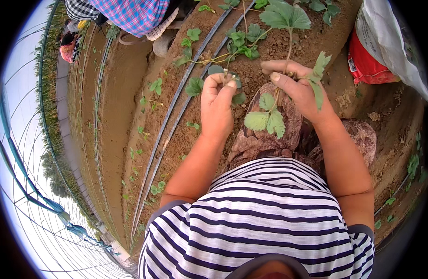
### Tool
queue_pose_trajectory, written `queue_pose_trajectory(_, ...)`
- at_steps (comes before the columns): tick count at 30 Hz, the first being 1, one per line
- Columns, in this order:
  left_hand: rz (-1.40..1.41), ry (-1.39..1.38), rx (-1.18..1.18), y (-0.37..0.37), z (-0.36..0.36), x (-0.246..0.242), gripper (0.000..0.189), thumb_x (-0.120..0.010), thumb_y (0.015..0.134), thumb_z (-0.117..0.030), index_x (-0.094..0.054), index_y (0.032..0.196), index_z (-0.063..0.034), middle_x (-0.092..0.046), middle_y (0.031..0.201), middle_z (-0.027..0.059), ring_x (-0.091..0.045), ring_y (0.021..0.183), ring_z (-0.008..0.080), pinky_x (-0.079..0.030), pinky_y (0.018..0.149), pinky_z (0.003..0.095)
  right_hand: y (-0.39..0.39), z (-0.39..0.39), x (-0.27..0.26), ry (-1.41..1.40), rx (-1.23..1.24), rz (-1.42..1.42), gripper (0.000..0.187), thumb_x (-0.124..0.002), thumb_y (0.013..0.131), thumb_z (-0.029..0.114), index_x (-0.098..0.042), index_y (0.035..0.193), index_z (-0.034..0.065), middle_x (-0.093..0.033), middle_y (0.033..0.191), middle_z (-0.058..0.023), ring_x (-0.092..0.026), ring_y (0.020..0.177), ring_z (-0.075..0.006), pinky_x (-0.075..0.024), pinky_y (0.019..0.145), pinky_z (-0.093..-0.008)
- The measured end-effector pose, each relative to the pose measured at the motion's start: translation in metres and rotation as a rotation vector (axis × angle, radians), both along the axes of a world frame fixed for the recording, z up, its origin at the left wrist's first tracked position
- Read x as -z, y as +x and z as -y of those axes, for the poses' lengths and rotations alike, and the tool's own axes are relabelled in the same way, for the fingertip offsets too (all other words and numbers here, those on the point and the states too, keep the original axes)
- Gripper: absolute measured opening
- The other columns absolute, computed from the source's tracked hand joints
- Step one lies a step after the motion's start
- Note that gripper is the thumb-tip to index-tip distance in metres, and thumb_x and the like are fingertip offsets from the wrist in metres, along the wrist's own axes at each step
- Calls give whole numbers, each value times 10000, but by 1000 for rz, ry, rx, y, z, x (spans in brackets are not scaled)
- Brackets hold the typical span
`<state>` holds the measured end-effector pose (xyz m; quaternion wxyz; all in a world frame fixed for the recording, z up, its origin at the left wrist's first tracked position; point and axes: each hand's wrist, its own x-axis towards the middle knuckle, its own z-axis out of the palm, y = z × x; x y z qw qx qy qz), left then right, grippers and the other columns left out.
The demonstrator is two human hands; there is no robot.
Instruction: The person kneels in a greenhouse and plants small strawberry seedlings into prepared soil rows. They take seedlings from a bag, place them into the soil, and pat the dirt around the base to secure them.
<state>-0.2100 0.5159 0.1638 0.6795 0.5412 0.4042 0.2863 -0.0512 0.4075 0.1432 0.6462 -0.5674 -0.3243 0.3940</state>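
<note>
My left hand (216, 101) pinches a small plant piece with pale tips (229, 76) between thumb and forefinger. Dark green leaves (194, 86) show around those fingers; whether they belong to the pinched piece or to a plant behind, I cannot tell. To its right, my right hand (304, 89) is closed around the stems of what look like strawberry leaves. One large leaf (285, 15) stands up beyond the fingers, and a lighter three-part leaf (266, 120) hangs below over my patterned trousers. The stem bases are mostly hidden in my palm.
Two dark drip lines (177, 101) run along the soil bed (186, 143), between small green plants (156, 86). A red and white sack (369, 55) stands at the upper right. A co-worker in a plaid garment (130, 14) is at the upper left, another person (67, 48) farther off.
</note>
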Motion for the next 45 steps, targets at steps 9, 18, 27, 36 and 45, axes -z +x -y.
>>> queue_pose_trajectory(9,-212,899,410,70,32,30,365,-497,898,-118,-436,1234,9,-428,1369,216,-381,1307,349,-305,1059,428,-15,2,7,18,247,-497,249,-497,966,208,-549,1124,23,-602,865,-52,-563,756,-93,-461,658,-228)
queue_pose_trajectory(18,34,431,470,-5,14,29,393,-538,925,-123,-473,1292,4,-443,1345,137,-494,1203,229,-427,977,329,48,32,-73,-37,516,-259,191,-581,926,230,-590,1047,83,-492,644,32,-375,431,-23,-305,360,-178)
queue_pose_trajectory(27,-471,724,230,-59,-20,80,220,-604,850,-60,-626,1066,-20,-598,1066,103,-642,890,217,-522,768,301,360,117,-148,-515,625,590,408,-581,898,166,-533,1272,11,-626,932,-99,-629,904,-182,-504,744,-266)
queue_pose_trajectory(36,-594,1166,482,18,-60,118,383,-547,765,2,-619,1131,-82,-543,1233,98,-488,1139,292,-398,965,409,141,-20,-68,-221,137,523,207,-607,875,98,-673,1058,26,-666,975,-15,-578,911,-86,-450,801,-232)
queue_pose_trajectory(45,-798,1039,55,48,-70,124,588,-677,784,-174,-477,1336,-151,-393,1318,136,-380,1171,359,-319,975,466,27,-80,55,-396,-130,648,197,-609,803,81,-688,978,37,-671,974,-155,-637,896,-308,-494,842,-366)
